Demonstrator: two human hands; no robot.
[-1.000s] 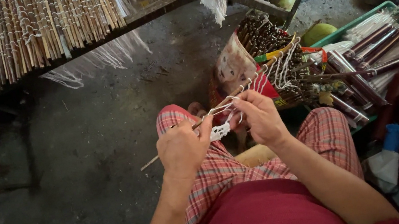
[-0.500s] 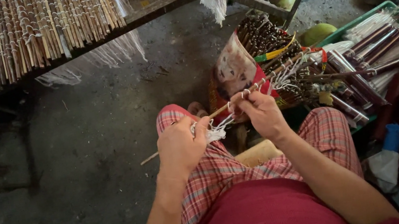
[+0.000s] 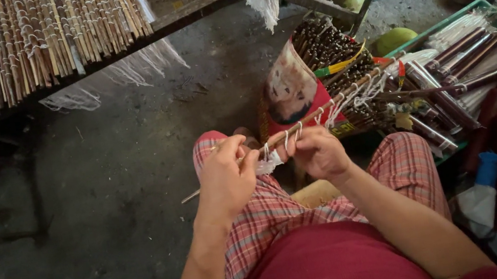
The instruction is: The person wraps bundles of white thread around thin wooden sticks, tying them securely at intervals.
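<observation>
Holding a thin stick [image 3: 317, 113] strung with white thread loops [image 3: 347, 100] above your plaid-trousered knees, you pinch it with both hands: left hand [image 3: 226, 179] closed on its lower end, right hand [image 3: 318, 152] clamped mid-length (fingers curled tight). A bag of dark sticks [image 3: 316, 67] stands just beyond.

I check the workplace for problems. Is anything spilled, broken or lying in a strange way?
Nothing stands out. The left hand and right hand hold a thin stick with white thread knotted along it. The bundle of dark sticks stands upright, and the tied mat lies flat on the bench.
</observation>
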